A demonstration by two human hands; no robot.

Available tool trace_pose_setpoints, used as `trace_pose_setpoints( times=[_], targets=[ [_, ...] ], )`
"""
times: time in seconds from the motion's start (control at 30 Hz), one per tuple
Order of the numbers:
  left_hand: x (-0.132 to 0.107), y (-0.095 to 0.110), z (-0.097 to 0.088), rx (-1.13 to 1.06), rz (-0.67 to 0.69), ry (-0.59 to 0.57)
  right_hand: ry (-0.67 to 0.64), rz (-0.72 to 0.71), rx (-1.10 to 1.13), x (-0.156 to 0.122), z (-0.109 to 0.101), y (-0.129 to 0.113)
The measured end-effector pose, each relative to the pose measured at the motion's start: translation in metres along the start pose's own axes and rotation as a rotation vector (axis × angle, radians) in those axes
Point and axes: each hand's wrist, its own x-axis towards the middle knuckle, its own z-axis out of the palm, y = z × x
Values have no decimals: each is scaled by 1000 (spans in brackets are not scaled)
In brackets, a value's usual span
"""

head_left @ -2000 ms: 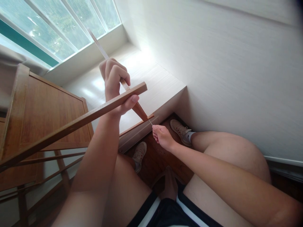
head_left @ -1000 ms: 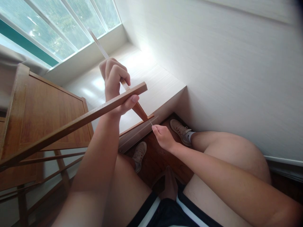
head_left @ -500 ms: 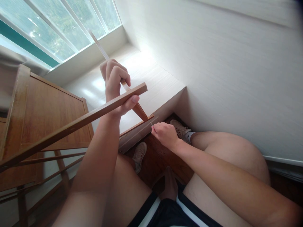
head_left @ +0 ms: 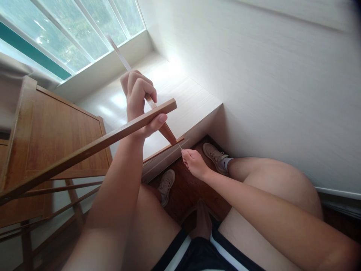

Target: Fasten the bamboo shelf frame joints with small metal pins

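My left hand (head_left: 138,94) is closed around a wooden leg (head_left: 168,133) that slants from near the window down toward my right hand. Its thumb presses on a long wooden bar (head_left: 113,137) crossing over that leg. At the leg's lower end lies a thin wooden strip (head_left: 180,139). My right hand (head_left: 194,162) is closed with its fingertips pinching a thin metal rod (head_left: 179,146), which reaches the leg's end. The rod's other end is hidden in my fingers, so I cannot tell what tool it belongs to.
To the left stands a wooden chair (head_left: 62,131) with a panelled back. A pale ledge (head_left: 194,94) runs beneath the window (head_left: 84,30), and a light wall (head_left: 267,94) rises on the right. My shoes (head_left: 166,184) rest on the dark wooden floor (head_left: 186,184) between my knees.
My right hand has turned a little at the wrist, its fingers curled under more around the rod. The left hand and the wooden pieces are almost unchanged.
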Motion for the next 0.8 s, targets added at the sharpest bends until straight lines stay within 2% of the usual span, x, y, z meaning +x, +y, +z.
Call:
trace_pose_setpoints(
  times=[0.13,0.27,0.8],
  targets=[
    [1,0,0,9,10,24,21,32,135,-6,7,2],
    [2,1,0,6,12,22,36,27,152,-12,8,5],
    [1,0,0,-27,1,9,54,-62,-183,-3,-9,-9]
  ],
)
